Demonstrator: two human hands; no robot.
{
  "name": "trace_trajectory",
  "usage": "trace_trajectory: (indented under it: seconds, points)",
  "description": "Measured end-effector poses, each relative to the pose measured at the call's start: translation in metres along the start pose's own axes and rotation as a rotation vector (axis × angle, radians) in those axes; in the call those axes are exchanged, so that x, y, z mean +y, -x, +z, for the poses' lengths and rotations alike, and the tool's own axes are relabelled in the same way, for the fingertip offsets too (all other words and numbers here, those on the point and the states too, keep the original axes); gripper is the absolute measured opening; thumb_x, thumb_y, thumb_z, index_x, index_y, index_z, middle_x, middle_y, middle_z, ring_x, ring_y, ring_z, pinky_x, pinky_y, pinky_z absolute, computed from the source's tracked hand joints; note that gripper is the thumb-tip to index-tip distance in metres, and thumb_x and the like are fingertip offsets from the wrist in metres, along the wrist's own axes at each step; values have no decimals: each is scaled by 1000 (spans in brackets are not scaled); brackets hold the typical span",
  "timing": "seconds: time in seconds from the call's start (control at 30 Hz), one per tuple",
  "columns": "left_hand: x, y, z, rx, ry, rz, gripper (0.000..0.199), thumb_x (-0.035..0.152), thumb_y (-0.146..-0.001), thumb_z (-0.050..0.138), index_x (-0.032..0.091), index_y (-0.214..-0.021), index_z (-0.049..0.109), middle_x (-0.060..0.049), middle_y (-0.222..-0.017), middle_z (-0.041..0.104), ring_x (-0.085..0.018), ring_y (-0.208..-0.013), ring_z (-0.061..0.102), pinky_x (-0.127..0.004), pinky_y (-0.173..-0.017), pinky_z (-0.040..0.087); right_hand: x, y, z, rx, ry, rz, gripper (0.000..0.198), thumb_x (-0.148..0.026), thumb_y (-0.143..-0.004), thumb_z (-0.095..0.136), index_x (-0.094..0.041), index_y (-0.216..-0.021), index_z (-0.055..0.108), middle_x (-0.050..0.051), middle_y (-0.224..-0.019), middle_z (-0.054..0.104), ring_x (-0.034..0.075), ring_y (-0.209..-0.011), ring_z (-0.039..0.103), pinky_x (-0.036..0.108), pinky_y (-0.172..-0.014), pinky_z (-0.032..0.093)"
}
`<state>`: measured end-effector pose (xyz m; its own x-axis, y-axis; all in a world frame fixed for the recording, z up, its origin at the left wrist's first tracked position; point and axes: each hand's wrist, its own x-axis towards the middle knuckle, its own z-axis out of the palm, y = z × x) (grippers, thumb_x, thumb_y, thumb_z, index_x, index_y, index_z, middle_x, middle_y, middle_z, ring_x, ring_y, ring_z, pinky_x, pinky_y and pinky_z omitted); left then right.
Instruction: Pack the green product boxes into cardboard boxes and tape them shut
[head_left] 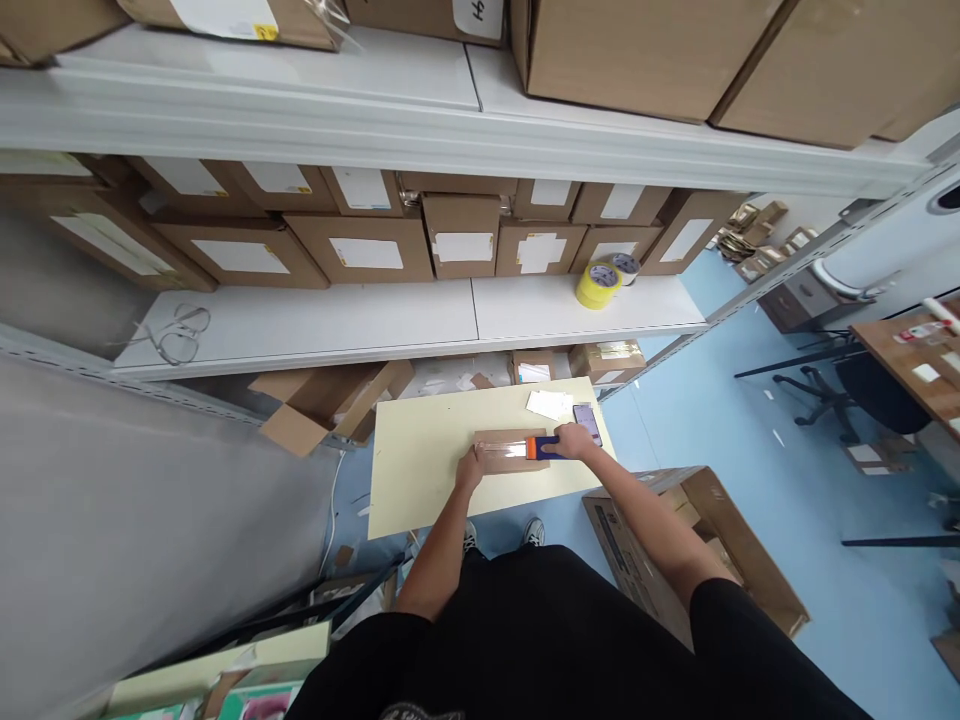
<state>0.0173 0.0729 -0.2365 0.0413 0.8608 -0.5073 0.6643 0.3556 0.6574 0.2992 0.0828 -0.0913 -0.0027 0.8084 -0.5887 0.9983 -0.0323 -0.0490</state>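
Observation:
A small cardboard box (513, 465) lies on the cream tabletop (420, 440) in front of me. Clear tape runs along its top, shiny in the light. My right hand (573, 441) is closed round the handle of a blue and orange tape dispenser (537, 448), which rests on the right part of the box. At the left end of the box is my left hand (470, 467), its fingers closed on the box's edge. A phone (587, 424) lies just beyond my right hand, with white paper labels (550, 404) beside it.
Shelves (360, 325) with labelled cardboard boxes stand ahead, and yellow tape rolls (598, 285) sit on one. An open carton (675, 540) stands on the floor to the right. Another open box (330, 400) is at the table's left. A desk (892, 350) and chair are farther right.

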Motion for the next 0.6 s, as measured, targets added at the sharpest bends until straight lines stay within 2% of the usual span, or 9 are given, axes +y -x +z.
trace_trajectory:
  seconds: [0.2, 0.33, 0.47, 0.53, 0.6]
  points:
    - [-3, -5, -4, -41, 1, 39, 59, 53, -108, 27, 19, -131, 68, -15, -128, 74, -31, -123, 67, -39, -103, 48, 84, 24, -2, -12, -4, 105, 56, -70, -88, 65, -16, -102, 78, 19, -109, 77, 31, -100, 71, 32, -74, 48]
    - [-5, -7, -7, -48, 32, 60, 59, 54, -107, 28, 18, -130, 69, -15, -129, 74, -31, -125, 66, -39, -105, 48, 108, 37, -2, -29, -30, 201, 53, -67, -86, 68, -17, -98, 78, 18, -104, 77, 29, -93, 71, 31, -70, 46]
    - [-15, -7, -22, -39, 81, 59, 60, 55, -108, 29, 18, -128, 71, -14, -130, 74, -29, -127, 65, -36, -103, 49, 85, 41, 5, -6, -57, 209, 55, -70, -84, 68, -20, -104, 79, 15, -109, 77, 28, -96, 72, 29, -70, 46]
    - [-23, -6, -35, -29, 108, 50, 59, 55, -108, 30, 18, -125, 73, -13, -128, 74, -30, -124, 66, -35, -100, 52, 61, 42, 4, 17, -84, 182, 60, -75, -85, 63, -20, -102, 79, 14, -108, 78, 28, -97, 72, 28, -69, 45]
    - [-31, -4, -51, 34, 139, 36, 50, 52, -107, 40, 18, -123, 72, -13, -128, 73, -30, -119, 68, -37, -97, 54, 30, 43, -1, 46, -114, 135, 64, -79, -87, 58, -19, -98, 79, 14, -104, 78, 27, -97, 72, 27, -70, 46]
